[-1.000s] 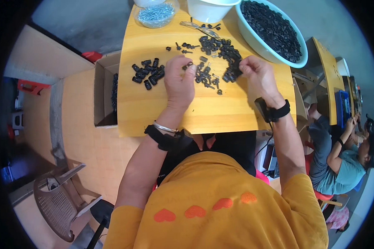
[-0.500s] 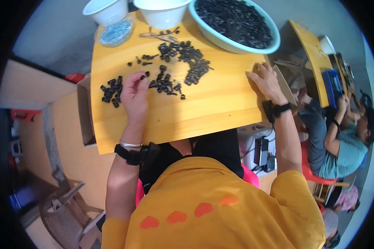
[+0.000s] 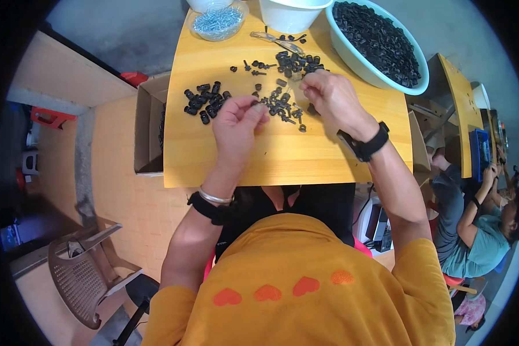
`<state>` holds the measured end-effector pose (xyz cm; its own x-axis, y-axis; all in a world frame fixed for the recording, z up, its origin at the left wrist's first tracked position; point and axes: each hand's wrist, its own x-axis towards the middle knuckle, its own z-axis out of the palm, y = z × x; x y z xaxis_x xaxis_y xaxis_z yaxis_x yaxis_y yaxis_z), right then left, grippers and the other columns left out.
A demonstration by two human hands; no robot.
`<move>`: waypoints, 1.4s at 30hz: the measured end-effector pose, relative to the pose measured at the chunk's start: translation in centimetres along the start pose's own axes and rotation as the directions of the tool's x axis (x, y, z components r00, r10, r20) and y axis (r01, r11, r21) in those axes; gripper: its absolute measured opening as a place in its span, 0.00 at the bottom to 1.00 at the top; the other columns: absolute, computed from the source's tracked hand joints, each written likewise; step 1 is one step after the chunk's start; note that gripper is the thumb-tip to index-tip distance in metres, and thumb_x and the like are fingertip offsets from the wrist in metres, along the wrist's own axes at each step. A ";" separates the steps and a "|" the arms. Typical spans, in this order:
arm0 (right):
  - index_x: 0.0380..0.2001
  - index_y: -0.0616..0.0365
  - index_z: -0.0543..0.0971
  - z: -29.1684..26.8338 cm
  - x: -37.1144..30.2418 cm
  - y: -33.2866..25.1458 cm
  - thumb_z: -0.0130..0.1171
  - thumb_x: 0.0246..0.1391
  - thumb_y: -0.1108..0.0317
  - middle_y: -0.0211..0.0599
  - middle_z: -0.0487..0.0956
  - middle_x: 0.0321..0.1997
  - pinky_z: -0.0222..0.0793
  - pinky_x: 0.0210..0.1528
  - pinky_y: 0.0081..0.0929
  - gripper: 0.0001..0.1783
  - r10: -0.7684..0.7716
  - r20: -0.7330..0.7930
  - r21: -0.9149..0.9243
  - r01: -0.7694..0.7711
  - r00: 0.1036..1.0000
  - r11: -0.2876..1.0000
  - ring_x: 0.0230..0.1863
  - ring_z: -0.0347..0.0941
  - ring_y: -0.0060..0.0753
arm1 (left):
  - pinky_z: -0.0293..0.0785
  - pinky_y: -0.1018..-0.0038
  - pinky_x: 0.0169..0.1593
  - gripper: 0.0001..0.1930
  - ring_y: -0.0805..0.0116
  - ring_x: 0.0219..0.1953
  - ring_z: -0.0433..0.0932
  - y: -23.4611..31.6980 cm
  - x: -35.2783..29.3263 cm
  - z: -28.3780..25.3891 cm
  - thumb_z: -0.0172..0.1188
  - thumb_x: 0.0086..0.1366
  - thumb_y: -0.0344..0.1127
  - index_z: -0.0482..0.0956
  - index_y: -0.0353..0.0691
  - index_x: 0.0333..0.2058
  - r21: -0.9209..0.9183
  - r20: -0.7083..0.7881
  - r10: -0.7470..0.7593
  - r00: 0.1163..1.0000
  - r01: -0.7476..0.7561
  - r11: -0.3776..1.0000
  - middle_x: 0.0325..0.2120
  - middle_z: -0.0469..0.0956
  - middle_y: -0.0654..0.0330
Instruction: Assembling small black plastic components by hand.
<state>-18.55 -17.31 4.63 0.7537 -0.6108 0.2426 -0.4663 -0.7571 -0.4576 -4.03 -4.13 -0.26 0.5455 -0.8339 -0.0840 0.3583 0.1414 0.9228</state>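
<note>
My left hand (image 3: pixel 236 128) is over the wooden table with thumb and fingers pinched on a small black plastic part (image 3: pixel 256 102). To its left sits a cluster of black cylindrical pieces (image 3: pixel 203 100). My right hand (image 3: pixel 335 99) is closed at the fingertips over the right side of the scattered small black parts (image 3: pixel 281 105); what it may hold is too small to make out. Between the hands lie several of these parts, some with thin stems. Farther back lies a metal hand tool like pliers (image 3: pixel 278 41), with a few loose black bits near it.
A light green basin (image 3: pixel 424 72) heaped with black parts stands at the back right, beside a white bowl (image 3: pixel 294 16). A clear bowl (image 3: pixel 212 34) holds silvery pins or screws. An open cardboard box (image 3: pixel 150 132) adjoins the table's left. A co-worker (image 3: pixel 478 230) sits at right.
My right hand has come from the table's right edge to the middle parts, its fingers closing. The left hand still pinches a black part. The whole view has shifted, moving the table rightward in the picture.
</note>
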 end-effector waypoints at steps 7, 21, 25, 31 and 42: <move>0.26 0.55 0.76 2.9 2.0 1.0 0.56 0.41 0.74 0.38 0.73 0.25 0.67 0.32 0.34 0.05 -0.117 0.120 -0.162 0.135 0.986 0.977 0.30 0.71 0.43 | 0.68 0.82 0.31 0.08 0.76 0.26 0.73 0.2 -1.1 -1.8 0.54 0.59 0.27 0.74 0.35 0.38 -0.028 0.095 -0.120 0.988 0.124 0.992 0.27 0.76 0.61; 0.27 0.63 0.73 -1.2 0.1 -5.6 0.52 0.49 0.80 0.23 0.71 0.23 0.61 0.28 0.15 0.01 0.078 0.356 0.614 -0.296 0.931 0.731 0.25 0.63 0.13 | 0.70 0.81 0.34 0.08 0.76 0.27 0.74 1.8 -2.6 -0.9 0.55 0.58 0.24 0.74 0.34 0.38 -0.077 0.183 -0.098 0.978 0.114 0.991 0.27 0.76 0.60; 0.29 0.64 0.75 -1.8 -1.1 -6.2 0.53 0.49 0.79 0.25 0.72 0.24 0.62 0.30 0.15 0.02 0.021 0.327 0.616 -0.230 0.945 0.753 0.26 0.65 0.14 | 0.70 0.82 0.35 0.08 0.78 0.28 0.74 2.0 -3.4 -0.6 0.57 0.57 0.24 0.74 0.34 0.37 -0.099 0.252 -0.028 0.967 0.054 0.994 0.26 0.76 0.62; 0.29 0.64 0.76 -2.7 -2.0 -7.0 0.56 0.49 0.76 0.26 0.74 0.24 0.63 0.32 0.15 0.02 -0.013 0.343 0.591 -0.205 0.939 0.780 0.28 0.67 0.15 | 0.70 0.83 0.35 0.09 0.80 0.28 0.73 2.2 -4.7 -0.3 0.58 0.56 0.24 0.74 0.33 0.37 -0.075 0.272 -0.008 0.962 0.029 0.997 0.27 0.76 0.63; 0.25 0.57 0.74 -0.8 -3.9 -7.0 0.61 0.47 0.72 0.25 0.73 0.23 0.61 0.23 0.12 0.06 0.088 0.481 0.765 -0.466 0.872 0.444 0.21 0.66 0.13 | 0.69 0.84 0.35 0.06 0.82 0.30 0.72 2.4 -6.3 -0.5 0.56 0.57 0.23 0.73 0.32 0.35 0.099 0.284 0.062 0.957 -0.094 0.991 0.28 0.76 0.64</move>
<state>-18.62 -9.78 7.54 0.8392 -0.4881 -0.2397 -0.2041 0.1260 -0.9708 -6.24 1.73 2.25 0.3288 -0.9407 0.0838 0.2284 0.1653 0.9594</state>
